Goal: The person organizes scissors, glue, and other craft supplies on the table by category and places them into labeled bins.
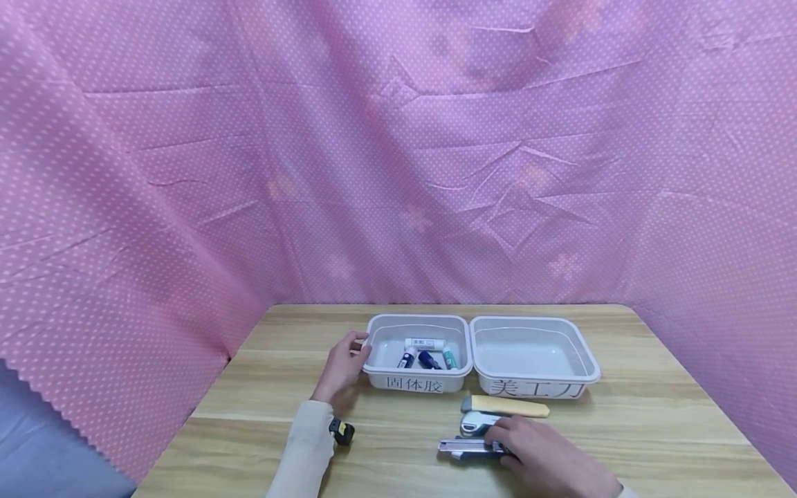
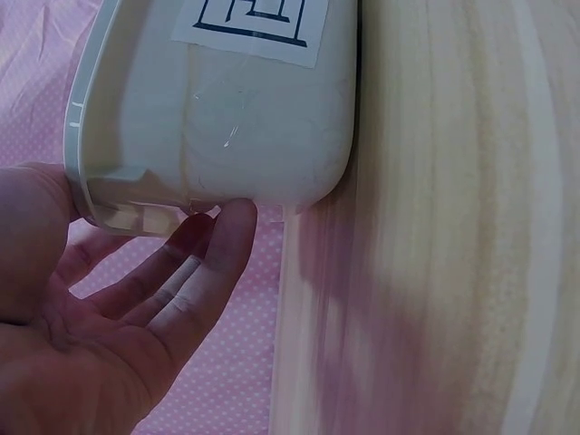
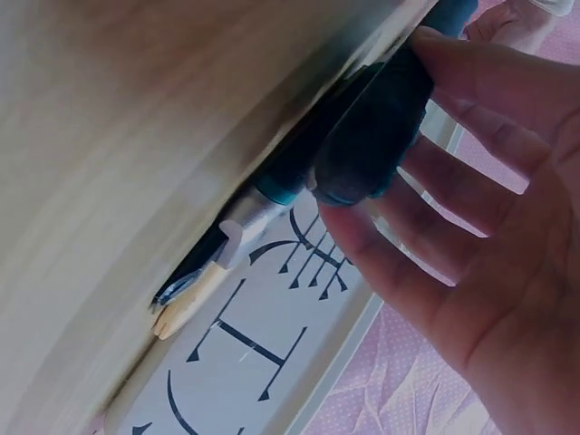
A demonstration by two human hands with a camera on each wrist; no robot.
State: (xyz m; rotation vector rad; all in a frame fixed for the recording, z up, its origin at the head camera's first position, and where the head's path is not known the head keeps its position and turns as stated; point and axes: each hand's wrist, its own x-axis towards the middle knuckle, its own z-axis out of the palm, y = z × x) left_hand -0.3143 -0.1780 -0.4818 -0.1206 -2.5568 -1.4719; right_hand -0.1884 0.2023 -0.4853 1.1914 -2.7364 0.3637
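Note:
My left hand (image 1: 341,363) holds the left side of a white plastic tub (image 1: 416,380), thumb at its rim (image 2: 76,145) and fingertips against its outer wall. Several glue sticks (image 1: 425,344) lie inside that tub. Low over the table, my right hand (image 1: 551,456) grips a utility knife (image 1: 470,446) with a silver front; its dark handle (image 3: 372,136) sits between thumb and fingers in the right wrist view. Another knife (image 1: 459,456) shows partly beneath it. Just beyond lie a white utility knife (image 1: 476,422), partly covered by the fingers, and a yellow one (image 1: 510,407).
A second white tub (image 1: 588,366) stands right of the first, their rims close together. Both carry front labels with large black characters. The wooden table (image 1: 249,422) ends at a pink dotted curtain (image 1: 436,207) behind and at the sides.

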